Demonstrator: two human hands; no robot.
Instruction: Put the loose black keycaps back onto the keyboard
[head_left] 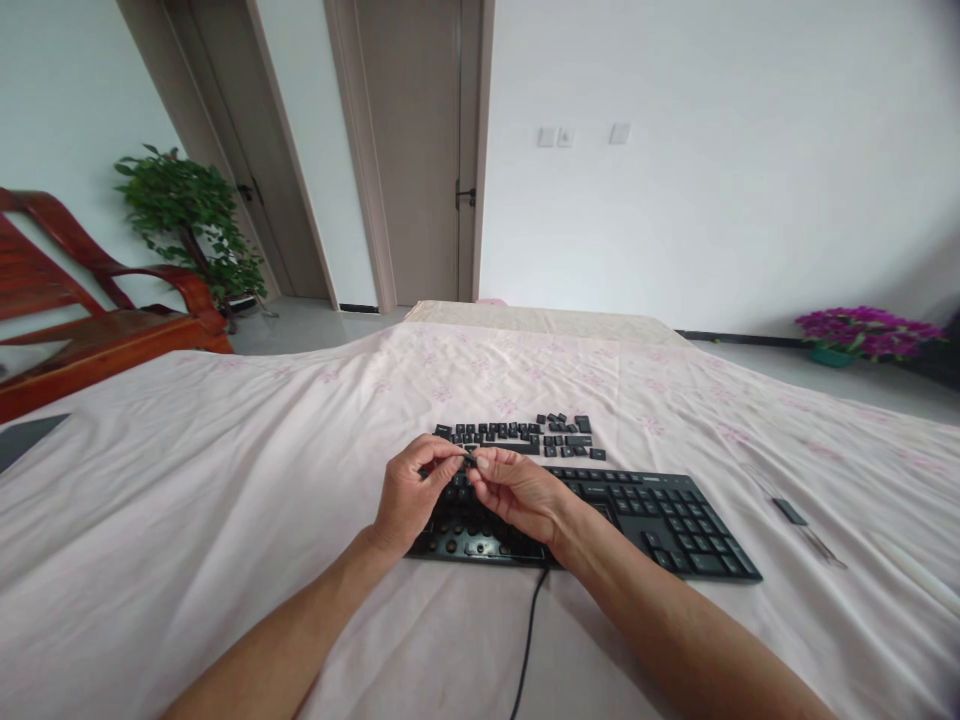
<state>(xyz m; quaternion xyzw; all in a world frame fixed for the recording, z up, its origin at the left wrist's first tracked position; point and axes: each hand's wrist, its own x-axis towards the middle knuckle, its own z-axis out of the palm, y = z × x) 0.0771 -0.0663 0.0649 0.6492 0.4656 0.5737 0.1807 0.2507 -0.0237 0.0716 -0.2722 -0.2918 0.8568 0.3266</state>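
Note:
My left hand (411,492) and my right hand (521,488) meet over a black keyboard (643,532), fingertips pinched together around a small black keycap (470,459). Its details are partly covered by the fingers. On the left part of the keyboard, many key positions are bare and show round sockets, while the right part still carries its keys. Behind the keyboard lie rows of loose black keycaps (582,424), a long space bar (517,447) among them. Between my forearms, the keyboard's black cable (529,640) runs toward me.
A wire keycap puller (790,511) with a black handle lies right of the keyboard on the pale, wrinkled flowered cloth (337,420). A dark flat object (30,438) rests at the left edge. Beyond stand a wooden chair (150,310), a green plant (180,200) and purple flowers (862,328).

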